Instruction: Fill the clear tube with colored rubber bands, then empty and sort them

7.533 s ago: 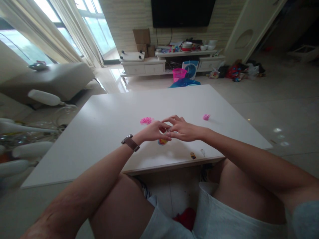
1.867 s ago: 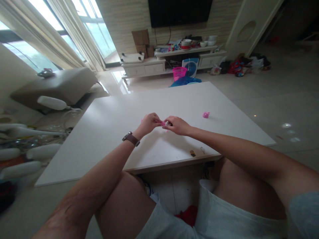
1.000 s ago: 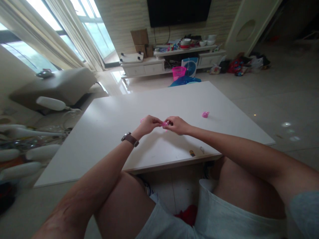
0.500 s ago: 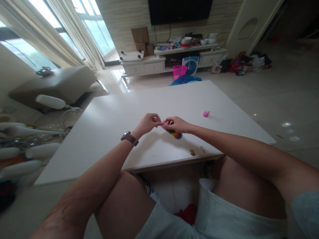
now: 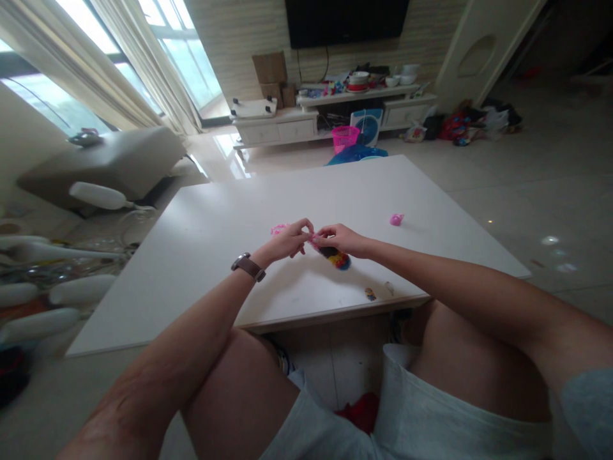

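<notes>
Above the white table point(image 5: 215, 255), my right hand point(image 5: 342, 239) is closed on the upper end of a small multicoloured bundle point(image 5: 338, 257). Its pink tip shows between my hands, with black, yellow, red and blue bands hanging below toward the lower right; I cannot make out its exact kind. My left hand point(image 5: 294, 239) pinches at that pink end, thumb and forefinger meeting my right fingertips. Just behind the left hand lies a pink beaded or looped heap point(image 5: 279, 229), partly covered by it. A watch point(image 5: 248, 266) is on my left wrist.
On the table stand a small pink object point(image 5: 396, 220) at right, and a little yellow-and-blue figure point(image 5: 370, 294) and a small pale clear piece point(image 5: 389, 288) by the near edge. Beyond are a pink basket point(image 5: 345, 138) and a TV cabinet point(image 5: 278, 128).
My left hand has shifted slightly and its lower fingers have dropped, uncovering more of the pink heap behind it. The right hand and the bundle stay almost in place.
</notes>
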`<action>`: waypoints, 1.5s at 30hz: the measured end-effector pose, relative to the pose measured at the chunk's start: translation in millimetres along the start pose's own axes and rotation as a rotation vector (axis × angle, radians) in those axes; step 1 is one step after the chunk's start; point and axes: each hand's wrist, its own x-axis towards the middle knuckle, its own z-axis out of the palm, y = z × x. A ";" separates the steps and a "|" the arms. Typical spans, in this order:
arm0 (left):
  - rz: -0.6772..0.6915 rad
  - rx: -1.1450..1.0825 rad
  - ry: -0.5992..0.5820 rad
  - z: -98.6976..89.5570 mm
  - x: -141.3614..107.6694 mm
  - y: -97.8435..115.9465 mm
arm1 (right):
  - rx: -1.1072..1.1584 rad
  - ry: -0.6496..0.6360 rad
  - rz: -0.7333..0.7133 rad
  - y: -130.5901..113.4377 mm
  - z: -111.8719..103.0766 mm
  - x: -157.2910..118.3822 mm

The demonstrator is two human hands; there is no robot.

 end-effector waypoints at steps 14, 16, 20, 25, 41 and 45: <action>-0.021 0.085 -0.082 -13.7 -3.3 7.8 | 0.133 -0.037 0.039 -9.9 8.8 -4.8; 0.014 0.096 -0.056 -14.4 -5.6 12.9 | 0.157 -0.041 0.014 -12.7 9.3 -5.9; 0.049 0.012 -0.029 -15.3 -10.8 21.2 | 0.187 -0.059 0.002 -16.5 9.6 -6.6; 0.059 0.075 -0.014 -17.3 -13.2 21.7 | 0.188 -0.028 0.018 -17.5 10.2 -6.6; 0.049 -0.082 -0.031 -14.5 -15.7 22.9 | 0.141 -0.066 -0.027 -19.4 8.0 -8.9; -0.038 -0.084 -0.122 -8.2 -17.0 25.3 | 0.102 -0.075 -0.053 -14.9 7.7 -8.3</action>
